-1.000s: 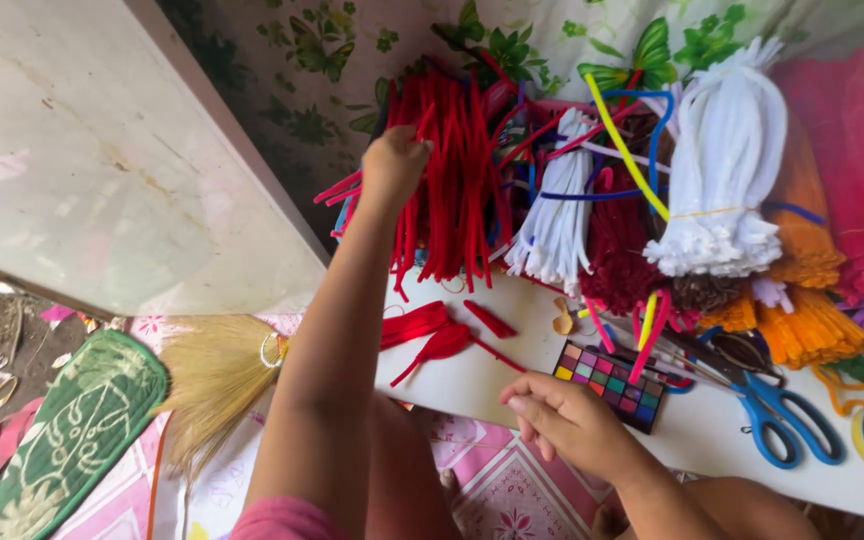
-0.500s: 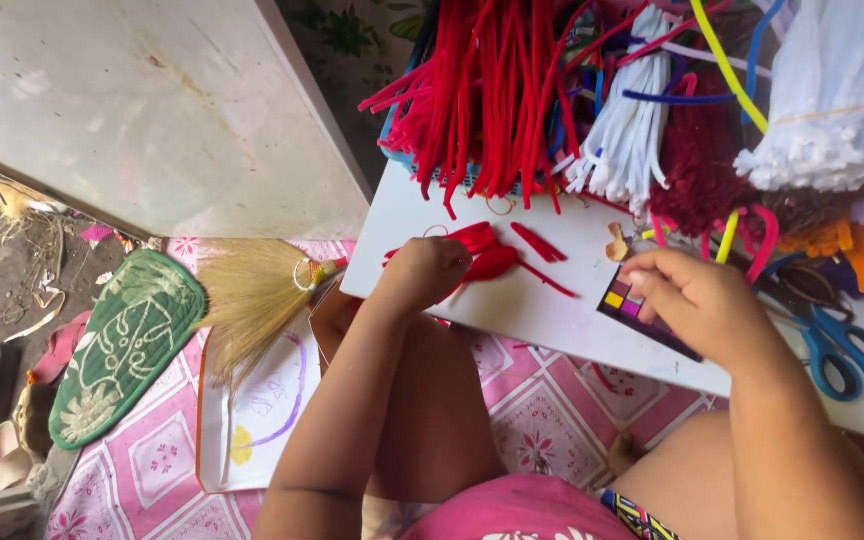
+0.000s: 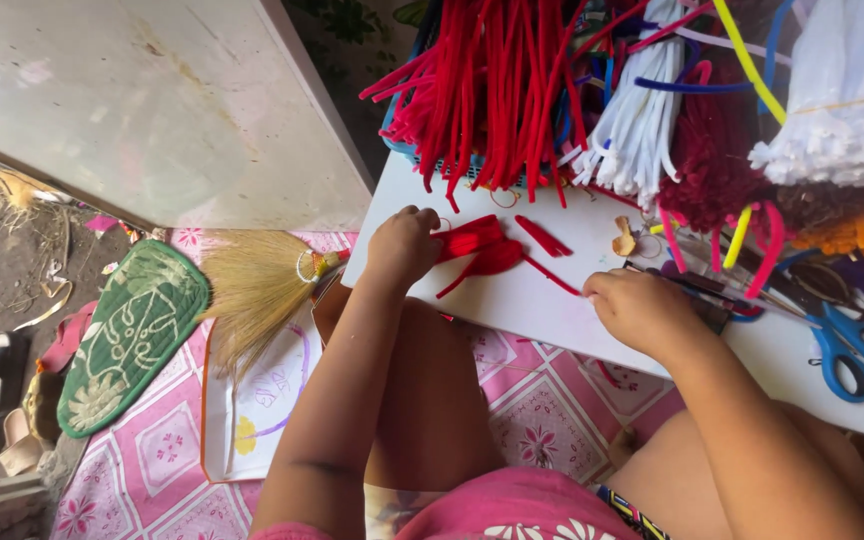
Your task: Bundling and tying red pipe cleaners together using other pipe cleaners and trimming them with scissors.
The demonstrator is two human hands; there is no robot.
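White table (image 3: 552, 310) holds red pipe-cleaner pieces (image 3: 487, 250), grasped by left hand (image 3: 404, 245).

Both arms are bare to the shoulder, with no sleeves, rings or wristbands visible. The left hand (image 3: 404, 245) and right hand (image 3: 637, 312) are ungloved. At bottom centre of the frame, a pink garment (image 3: 472, 515) with white print and a multicoloured striped edge shows.
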